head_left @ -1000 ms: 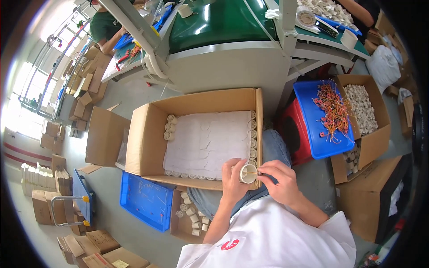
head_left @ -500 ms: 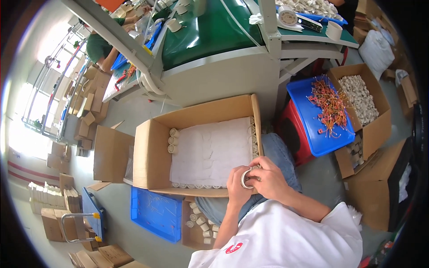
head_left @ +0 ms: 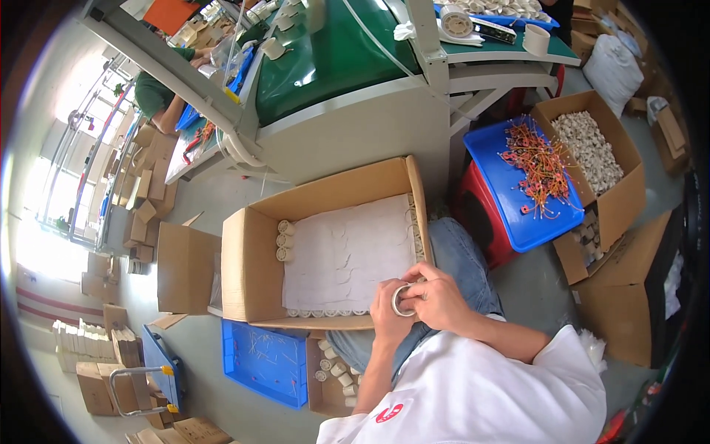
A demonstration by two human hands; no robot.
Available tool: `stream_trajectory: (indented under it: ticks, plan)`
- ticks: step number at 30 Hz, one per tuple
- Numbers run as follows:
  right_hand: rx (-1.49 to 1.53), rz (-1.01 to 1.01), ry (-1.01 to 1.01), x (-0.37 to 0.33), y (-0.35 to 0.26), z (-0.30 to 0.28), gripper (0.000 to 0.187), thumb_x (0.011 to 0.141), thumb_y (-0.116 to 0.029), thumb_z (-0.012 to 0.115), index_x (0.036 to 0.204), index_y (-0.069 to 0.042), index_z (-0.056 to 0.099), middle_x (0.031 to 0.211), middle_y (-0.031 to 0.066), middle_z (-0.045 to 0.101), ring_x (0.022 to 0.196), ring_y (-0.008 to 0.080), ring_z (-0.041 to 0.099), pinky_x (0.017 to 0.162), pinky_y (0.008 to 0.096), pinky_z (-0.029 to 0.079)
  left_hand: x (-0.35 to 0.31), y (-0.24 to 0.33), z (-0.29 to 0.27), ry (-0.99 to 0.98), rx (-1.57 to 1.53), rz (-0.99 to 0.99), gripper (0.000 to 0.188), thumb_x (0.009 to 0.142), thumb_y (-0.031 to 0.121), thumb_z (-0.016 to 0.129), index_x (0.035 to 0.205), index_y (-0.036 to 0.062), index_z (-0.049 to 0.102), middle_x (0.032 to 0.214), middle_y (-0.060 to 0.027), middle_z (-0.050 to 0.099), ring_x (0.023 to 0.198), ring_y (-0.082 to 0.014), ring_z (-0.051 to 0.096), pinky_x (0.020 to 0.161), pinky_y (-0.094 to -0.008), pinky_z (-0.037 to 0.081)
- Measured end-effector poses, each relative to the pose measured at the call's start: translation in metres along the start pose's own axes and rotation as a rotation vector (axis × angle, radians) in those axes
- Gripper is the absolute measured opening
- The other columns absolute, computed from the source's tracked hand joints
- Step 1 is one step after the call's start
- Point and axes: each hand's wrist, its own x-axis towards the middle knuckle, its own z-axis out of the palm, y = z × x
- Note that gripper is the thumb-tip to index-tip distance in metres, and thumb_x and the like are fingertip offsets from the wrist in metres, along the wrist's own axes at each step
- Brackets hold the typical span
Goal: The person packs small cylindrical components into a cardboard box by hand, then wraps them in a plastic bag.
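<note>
A short white hollow cylinder (head_left: 400,305) is held over the near right corner of an open cardboard box (head_left: 336,323), its round opening facing up. My left hand (head_left: 386,317) is closed around its left side. My right hand (head_left: 444,303) grips it from the right, with fingers bent at the opening; whether they hold something small inside is hidden. In the box a sheet of white paper (head_left: 344,255) covers the middle. Three white cylinders (head_left: 285,240) stand on it along the left wall, and rims of more show along the near and right edges.
To the right, a blue tray (head_left: 518,240) of orange wired parts rests on a red stool (head_left: 477,211), beside a carton of small white parts (head_left: 588,152). A blue tray (head_left: 259,362) and a box of white cylinders (head_left: 318,403) lie below left. A green conveyor (head_left: 333,70) stands ahead; a person (head_left: 155,96) works far left.
My hands and the cylinder have shifted slightly left and down in the picture, still together. The view has tilted a little; the box's contents look the same.
</note>
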Motion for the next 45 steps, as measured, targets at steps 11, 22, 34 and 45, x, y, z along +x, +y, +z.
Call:
stream_trajectory:
  ticks: [11, 22, 34, 45]
  plan:
    - [0.142, 0.01, 0.006, 0.004, 0.002, 0.006, 0.014, 0.064, 0.0, 0.071, 0.078, -0.002, 0.071, 0.095, 0.0099, 0.06, 0.085, 0.0249, 0.06, 0.075, 0.0336, 0.049, 0.002, -0.006, -0.006, -0.021, 0.139, 0.092, 0.045, 0.058, -0.005, 0.072, 0.099, 0.0037, 0.054, 0.09, -0.0129, 0.059, 0.077, -0.0312, 0.059, 0.064, -0.037, 0.049]
    - [0.215, 0.031, -0.02, 0.008, -0.004, 0.003, 0.01, 0.069, -0.002, 0.068, 0.078, -0.002, 0.072, 0.099, 0.0099, 0.06, 0.084, 0.0243, 0.062, 0.075, 0.0331, 0.05, 0.006, -0.003, -0.003, 0.067, -0.03, 0.044, 0.04, 0.06, -0.002, 0.075, 0.095, 0.0028, 0.056, 0.087, -0.0142, 0.061, 0.075, -0.0288, 0.061, 0.063, -0.0339, 0.051]
    - [0.17, -0.062, 0.044, 0.008, 0.003, 0.013, 0.015, 0.066, 0.004, 0.069, 0.08, 0.0, 0.07, 0.104, 0.0097, 0.061, 0.084, 0.023, 0.063, 0.074, 0.0324, 0.052, 0.011, -0.005, -0.006, 0.057, 0.171, 0.137, 0.039, 0.061, -0.003, 0.072, 0.096, 0.0018, 0.054, 0.087, -0.0139, 0.061, 0.075, -0.0298, 0.06, 0.062, -0.0356, 0.05]
    - [0.341, 0.064, -0.06, 0.012, 0.006, 0.013, 0.017, 0.067, 0.005, 0.067, 0.083, 0.001, 0.071, 0.11, 0.0141, 0.064, 0.096, 0.0265, 0.063, 0.081, 0.0318, 0.051, 0.006, -0.006, -0.006, 0.062, 0.135, 0.077, 0.039, 0.061, -0.004, 0.072, 0.095, 0.001, 0.055, 0.085, -0.0146, 0.061, 0.075, -0.0301, 0.06, 0.063, -0.0357, 0.049]
